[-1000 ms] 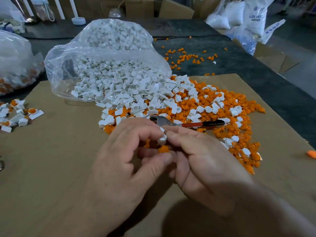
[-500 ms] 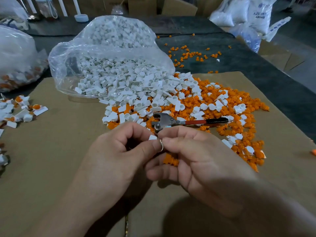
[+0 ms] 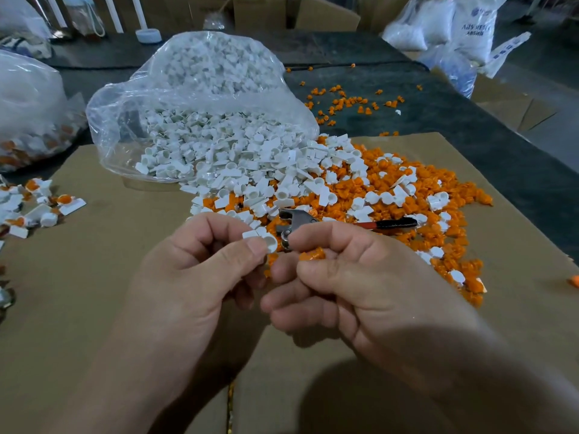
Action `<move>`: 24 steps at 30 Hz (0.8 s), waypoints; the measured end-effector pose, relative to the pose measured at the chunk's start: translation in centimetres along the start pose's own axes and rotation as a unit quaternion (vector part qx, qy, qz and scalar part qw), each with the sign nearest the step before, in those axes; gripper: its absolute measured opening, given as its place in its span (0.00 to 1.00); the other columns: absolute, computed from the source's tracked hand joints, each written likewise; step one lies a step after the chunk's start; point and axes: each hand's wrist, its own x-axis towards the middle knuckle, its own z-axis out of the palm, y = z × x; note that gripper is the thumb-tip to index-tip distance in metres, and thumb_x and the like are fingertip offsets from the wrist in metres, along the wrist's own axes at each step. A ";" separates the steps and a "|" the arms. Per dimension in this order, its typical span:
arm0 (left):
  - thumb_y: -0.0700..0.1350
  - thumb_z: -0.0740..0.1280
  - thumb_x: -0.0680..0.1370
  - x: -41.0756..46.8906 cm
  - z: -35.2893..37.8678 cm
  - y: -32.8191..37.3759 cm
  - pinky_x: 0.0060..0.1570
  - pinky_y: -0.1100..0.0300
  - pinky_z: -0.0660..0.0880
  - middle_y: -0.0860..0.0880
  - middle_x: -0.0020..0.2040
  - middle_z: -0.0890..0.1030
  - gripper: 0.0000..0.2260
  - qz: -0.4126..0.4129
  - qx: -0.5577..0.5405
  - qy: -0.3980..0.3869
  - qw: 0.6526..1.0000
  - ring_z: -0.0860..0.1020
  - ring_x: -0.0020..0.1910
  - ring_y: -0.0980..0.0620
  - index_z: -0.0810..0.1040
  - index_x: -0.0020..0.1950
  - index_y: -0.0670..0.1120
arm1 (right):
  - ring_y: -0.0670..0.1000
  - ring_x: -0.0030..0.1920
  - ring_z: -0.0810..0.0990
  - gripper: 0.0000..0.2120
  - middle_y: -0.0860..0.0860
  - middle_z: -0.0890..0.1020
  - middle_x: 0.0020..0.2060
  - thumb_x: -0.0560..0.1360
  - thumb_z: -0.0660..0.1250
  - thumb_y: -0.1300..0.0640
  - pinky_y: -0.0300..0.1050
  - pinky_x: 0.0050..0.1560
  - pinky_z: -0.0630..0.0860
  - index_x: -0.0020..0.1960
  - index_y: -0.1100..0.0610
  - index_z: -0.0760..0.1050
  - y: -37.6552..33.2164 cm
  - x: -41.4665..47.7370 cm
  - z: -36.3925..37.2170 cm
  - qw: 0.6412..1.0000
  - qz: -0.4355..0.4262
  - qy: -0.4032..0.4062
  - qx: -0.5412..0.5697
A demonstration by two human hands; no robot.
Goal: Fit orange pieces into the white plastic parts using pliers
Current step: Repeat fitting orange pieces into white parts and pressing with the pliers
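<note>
My left hand point(image 3: 188, 277) pinches a white plastic part point(image 3: 264, 240) between thumb and forefinger, its round socket facing right. My right hand point(image 3: 347, 283) pinches an orange piece point(image 3: 312, 254) between thumb and forefinger, just right of the white part and a small gap away from it. Behind both hands the pliers point(image 3: 338, 222) lie on the pile, metal jaws to the left, red and black handle to the right. No hand touches the pliers.
A clear bag point(image 3: 194, 98) spills white parts into a mixed heap of orange pieces point(image 3: 407, 198) on the cardboard sheet point(image 3: 109, 277). Assembled white-and-orange parts point(image 3: 37, 208) lie at the left edge. Another bag point(image 3: 28, 111) sits at far left. Loose orange pieces point(image 3: 347, 101) dot the dark table behind.
My hands have drawn slightly apart. The white part now shows clearly at my left fingertips and the orange piece sits exposed at my right fingertips.
</note>
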 end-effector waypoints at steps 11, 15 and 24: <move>0.53 0.75 0.64 0.0 0.3 0.5 0.26 0.66 0.72 0.46 0.30 0.79 0.10 0.042 0.024 -0.004 0.999 0.75 0.27 0.55 0.82 0.38 0.48 | 0.53 0.38 0.85 0.14 0.47 0.85 0.43 0.74 0.61 0.53 0.63 0.41 0.82 0.53 0.36 0.78 0.6 -0.3 -0.3 0.934 -0.110 0.074 -0.332; 0.55 0.74 0.64 -0.1 0.4 0.2 0.26 0.67 0.72 0.49 0.30 0.80 0.10 0.056 0.051 0.000 0.997 0.75 0.26 0.56 0.83 0.39 0.50 | 0.53 0.33 0.84 0.13 0.51 0.84 0.38 0.74 0.60 0.52 0.59 0.36 0.82 0.53 0.36 0.75 0.4 -0.4 -0.1 0.922 -0.115 0.058 -0.365; 0.53 0.74 0.65 -0.2 0.5 0.3 0.25 0.67 0.71 0.45 0.30 0.80 0.09 0.051 0.029 -0.021 0.998 0.76 0.27 0.56 0.83 0.39 0.50 | 0.56 0.32 0.84 0.09 0.51 0.84 0.39 0.76 0.63 0.56 0.60 0.31 0.81 0.47 0.41 0.74 0.6 -0.1 -0.3 0.932 -0.131 0.025 -0.336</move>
